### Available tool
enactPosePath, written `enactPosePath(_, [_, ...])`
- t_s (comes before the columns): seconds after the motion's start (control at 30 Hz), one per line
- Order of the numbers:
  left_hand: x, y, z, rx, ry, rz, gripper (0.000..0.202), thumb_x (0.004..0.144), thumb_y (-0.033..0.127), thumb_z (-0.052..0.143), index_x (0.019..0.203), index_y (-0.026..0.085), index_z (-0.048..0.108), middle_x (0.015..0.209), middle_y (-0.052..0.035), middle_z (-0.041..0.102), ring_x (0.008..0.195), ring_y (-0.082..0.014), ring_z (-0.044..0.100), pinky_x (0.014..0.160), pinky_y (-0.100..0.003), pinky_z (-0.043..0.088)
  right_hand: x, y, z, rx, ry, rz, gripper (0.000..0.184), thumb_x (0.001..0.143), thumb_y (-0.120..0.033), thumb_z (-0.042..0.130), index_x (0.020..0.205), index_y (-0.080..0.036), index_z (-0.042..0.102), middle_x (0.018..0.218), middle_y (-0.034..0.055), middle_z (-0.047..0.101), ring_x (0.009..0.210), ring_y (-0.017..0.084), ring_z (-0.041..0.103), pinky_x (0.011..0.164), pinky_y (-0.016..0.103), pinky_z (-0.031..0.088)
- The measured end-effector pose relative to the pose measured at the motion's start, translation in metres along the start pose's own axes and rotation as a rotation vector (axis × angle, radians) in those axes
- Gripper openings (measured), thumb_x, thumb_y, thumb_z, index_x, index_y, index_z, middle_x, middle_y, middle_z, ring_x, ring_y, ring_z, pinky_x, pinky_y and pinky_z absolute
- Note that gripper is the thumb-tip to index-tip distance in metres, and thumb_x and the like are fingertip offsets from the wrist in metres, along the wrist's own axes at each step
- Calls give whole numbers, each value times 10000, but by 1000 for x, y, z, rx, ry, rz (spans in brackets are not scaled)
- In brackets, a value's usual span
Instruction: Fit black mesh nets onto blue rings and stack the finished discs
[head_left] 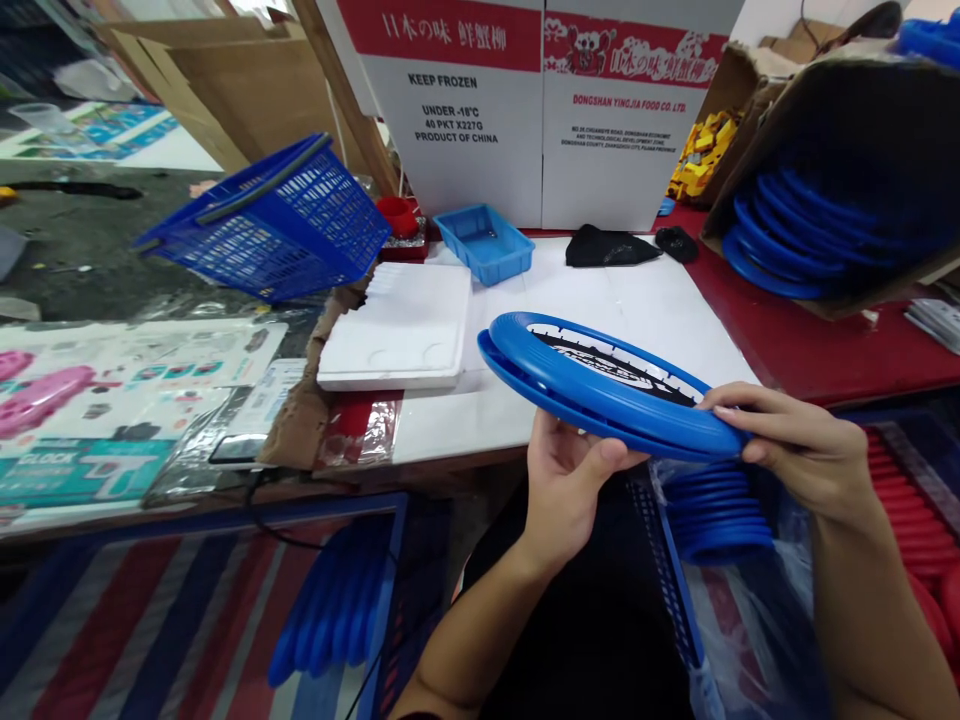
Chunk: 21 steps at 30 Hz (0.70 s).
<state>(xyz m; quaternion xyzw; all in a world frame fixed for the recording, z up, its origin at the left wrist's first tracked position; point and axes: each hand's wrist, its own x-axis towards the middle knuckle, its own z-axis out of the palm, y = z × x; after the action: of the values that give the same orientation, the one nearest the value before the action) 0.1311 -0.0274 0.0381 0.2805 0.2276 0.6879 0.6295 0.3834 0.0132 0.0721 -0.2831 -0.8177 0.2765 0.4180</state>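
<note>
I hold two stacked blue flying discs [592, 385] above the near edge of the white table sheet [637, 300]. The top disc carries a black and white print in its middle. My left hand [566, 485] grips the discs from below, thumb on the near rim. My right hand [795, 445] pinches the right rim, fingers on top. Under my right hand a stack of more blue discs [716, 510] sits in a clear plastic bag.
A white foam tray [397, 330], a small blue tray [484, 242], a tilted blue basket [277, 225] and black cloths [607, 247] lie on the table. Behind stand white cartons [540, 110]. At right a cardboard box [832, 190] holds blue discs. More discs [337, 600] lie lower left.
</note>
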Motion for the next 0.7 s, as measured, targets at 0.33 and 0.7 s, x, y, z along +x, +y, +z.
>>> enactPosePath(0.33, [-2,1,0,-7,13,-26,589,828,443,943,1309,298,637,1220,-43,751,1119,-310,781,894,-515,727,0,4,2,25,-7,-20,396,998,-290,752,1390,-347,765,1274,103,771,1128,304,751,930,461,625])
enactPosePath(0.7, [-9,3,-6,1,9,-63,507,883,439,892,1303,251,680,1200,-74,746,1096,-305,770,847,-485,732,-6,6,9,-16,-61,-78,475,995,-180,732,1452,-310,724,1312,130,745,1186,306,731,939,448,620])
